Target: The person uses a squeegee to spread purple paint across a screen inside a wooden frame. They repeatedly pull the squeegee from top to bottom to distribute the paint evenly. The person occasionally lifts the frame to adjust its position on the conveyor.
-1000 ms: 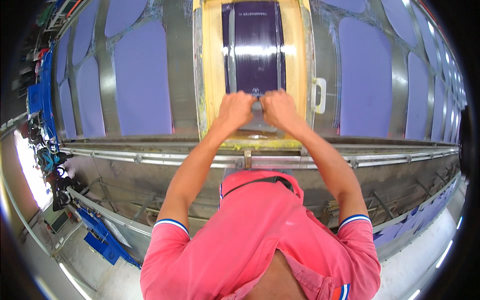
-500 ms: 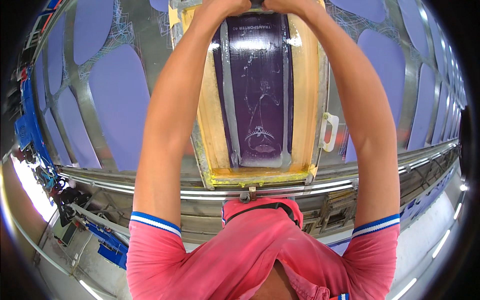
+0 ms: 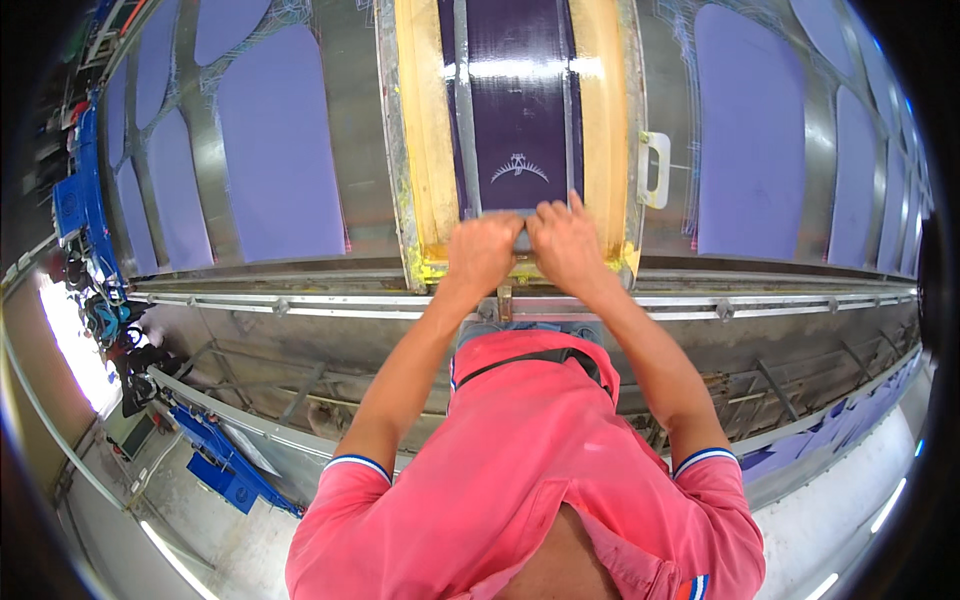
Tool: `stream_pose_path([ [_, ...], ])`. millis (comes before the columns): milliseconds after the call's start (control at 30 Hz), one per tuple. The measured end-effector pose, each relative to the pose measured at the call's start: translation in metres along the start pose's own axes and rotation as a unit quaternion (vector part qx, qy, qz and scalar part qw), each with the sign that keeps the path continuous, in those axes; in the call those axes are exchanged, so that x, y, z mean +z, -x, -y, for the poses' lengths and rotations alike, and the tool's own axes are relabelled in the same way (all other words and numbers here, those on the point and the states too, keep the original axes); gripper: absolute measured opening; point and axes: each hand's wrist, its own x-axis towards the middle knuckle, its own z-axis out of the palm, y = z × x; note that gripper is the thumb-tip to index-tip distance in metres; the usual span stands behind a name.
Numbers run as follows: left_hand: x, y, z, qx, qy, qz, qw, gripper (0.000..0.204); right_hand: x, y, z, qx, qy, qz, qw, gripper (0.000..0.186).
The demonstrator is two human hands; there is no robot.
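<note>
Both my hands grip a squeegee (image 3: 522,240) near the close end of a screen-printing frame (image 3: 425,150). My left hand (image 3: 485,250) is closed over its left part, and my right hand (image 3: 564,242) over its right part, thumbs almost meeting. Most of the squeegee is hidden under my fingers. Beyond it, the dark purple mesh (image 3: 520,120) runs up the middle of the frame between yellowish side strips. A pale curved design shows on the mesh just past my knuckles. The frame's near edge has yellow smears.
Flat purple fabric pieces (image 3: 280,150) lie on the metal table to the left, with more purple pieces (image 3: 750,140) to the right. A white handle (image 3: 654,170) stands at the frame's right side. A metal rail (image 3: 320,305) edges the table. Blue equipment (image 3: 222,485) stands lower left.
My hands have come from the frame's far end down to its near end with the squeegee. The whitish streaks on the mesh are gone, leaving it smoother and darker. My view has shifted.
</note>
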Motion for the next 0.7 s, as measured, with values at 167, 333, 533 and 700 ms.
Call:
stream_pose_path([
  [167,0.015,0.035,-0.013,0.03,0.009,-0.042,0.999,0.032,-0.004,0.028,-0.039,-0.033,-0.251,-0.045,0.966,0.04],
  [333,0.018,0.036,-0.012,0.039,-0.002,-0.043,0.998,0.034,-0.011,-0.009,-0.159,0.37,-0.126,-0.322,0.862,0.048],
  [533,0.007,0.047,0.002,0.039,0.012,-0.051,0.998,0.038,-0.034,-0.016,-0.16,0.362,-0.162,-0.354,0.847,0.037],
  [700,-0.031,0.078,0.038,0.043,0.033,-0.083,0.995,0.042,-0.058,-0.046,-0.093,0.345,-0.203,-0.393,0.828,0.034],
])
